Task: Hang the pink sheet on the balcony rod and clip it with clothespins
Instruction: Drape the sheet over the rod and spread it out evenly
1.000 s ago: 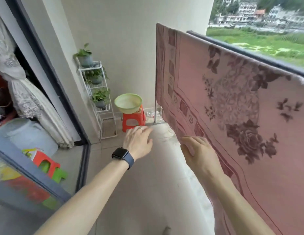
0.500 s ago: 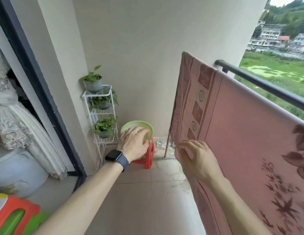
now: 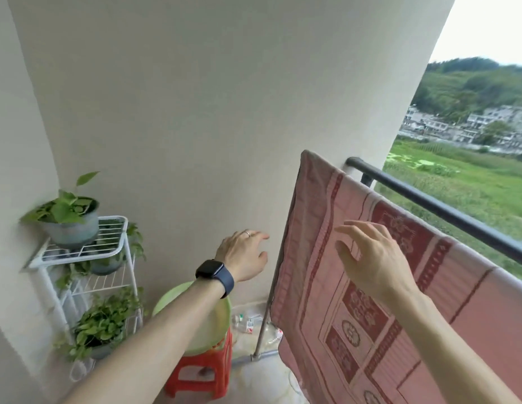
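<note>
— Now, near first: right hand [image 3: 370, 258] raised in front of the pink patterned cotton sheet [image 3: 356, 301], fingers spread, pinching nothing. Hard to tell whether touching the cloth or just off it.

— And left?

— Left hand [image 3: 243, 255], with black smartwatch [image 3: 216, 274] on the wrist, loosely open beside the sheet's hanging side edge, just short of it, empty too.

— Sheet placed where?

— Already draped over the rod, top corner peaking near the cream wall [image 3: 195, 97], dark metal balcony railing [image 3: 428, 199] just behind. No clothespins visible anywhere.

— So, best handled how?

— Probably take that side edge with both hands, pull taut along the rod, smooth the corner flat, then clip close to the end. Worth avoiding a tug downward: likely to slide the whole cloth off. Below, round green plastic basin [image 3: 213, 325] on the small red plastic stool [image 3: 201, 374].
</note>
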A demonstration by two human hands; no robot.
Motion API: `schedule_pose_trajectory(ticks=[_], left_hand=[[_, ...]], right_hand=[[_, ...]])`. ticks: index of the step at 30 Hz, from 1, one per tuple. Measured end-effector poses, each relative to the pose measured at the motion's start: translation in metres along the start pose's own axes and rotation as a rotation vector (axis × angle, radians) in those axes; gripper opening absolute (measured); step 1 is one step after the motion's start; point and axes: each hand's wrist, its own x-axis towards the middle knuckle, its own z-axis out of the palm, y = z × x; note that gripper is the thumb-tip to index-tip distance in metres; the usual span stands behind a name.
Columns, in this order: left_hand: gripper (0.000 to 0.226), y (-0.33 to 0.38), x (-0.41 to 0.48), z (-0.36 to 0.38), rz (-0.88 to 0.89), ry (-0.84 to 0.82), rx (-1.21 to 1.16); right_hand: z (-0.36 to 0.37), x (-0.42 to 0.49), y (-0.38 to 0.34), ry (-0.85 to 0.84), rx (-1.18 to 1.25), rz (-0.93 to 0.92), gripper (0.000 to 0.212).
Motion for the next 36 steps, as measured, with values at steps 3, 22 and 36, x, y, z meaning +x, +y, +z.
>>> schedule_pose_trajectory(ticks=[3,22,36], left_hand=[[0.048,-0.012,0.083,0.003,0.047,0.013,-0.052],[0.035,-0.006,0.391,0.062,0.104,0.075,-0.941],[0.030,-0.028,0.386,0.087,0.249,-0.295,-1.220]], right_hand=[[0.007,0.076,0.006,0.070,-0.126,0.054,0.039],[0.176,0.295,0.032,0.292,-0.518,0.249,0.029],[0.157,0.300,0.005,0.499,-0.456,0.281,0.032]])
